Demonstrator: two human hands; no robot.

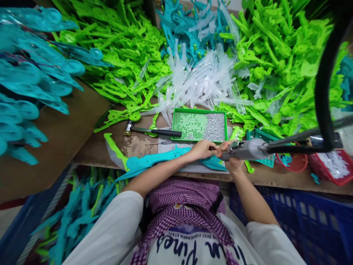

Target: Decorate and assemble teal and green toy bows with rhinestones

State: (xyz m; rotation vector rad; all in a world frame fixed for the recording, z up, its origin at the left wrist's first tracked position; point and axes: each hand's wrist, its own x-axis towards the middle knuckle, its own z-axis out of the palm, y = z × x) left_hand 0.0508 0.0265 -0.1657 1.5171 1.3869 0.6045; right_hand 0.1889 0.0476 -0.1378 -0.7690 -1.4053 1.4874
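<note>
My right hand (pixel 234 164) is wrapped around a grey power screwdriver (pixel 245 149), whose black cable runs off to the right. Close against the tool's front end, my left hand (pixel 204 149) is closed in a pinch; whatever sits between its fingertips is too small to make out. Below both hands lies a long turquoise plastic part (pixel 157 159) on a pale sheet, its right portion partly covered by my hands. Just beyond them, a green tray (pixel 176 110) holds many small silvery screws (pixel 216 125), heaped at its right side.
A hammer (pixel 154 130) lies left of the tray. Piles of lime-green parts (pixel 129 55), clear plastic pieces (pixel 204 79) and turquoise parts (pixel 30 66) surround the bench. Red baskets (pixel 332 167) stand at right; a blue crate (pixel 303 217) is below. A black cable (pixel 324 84) hangs at right.
</note>
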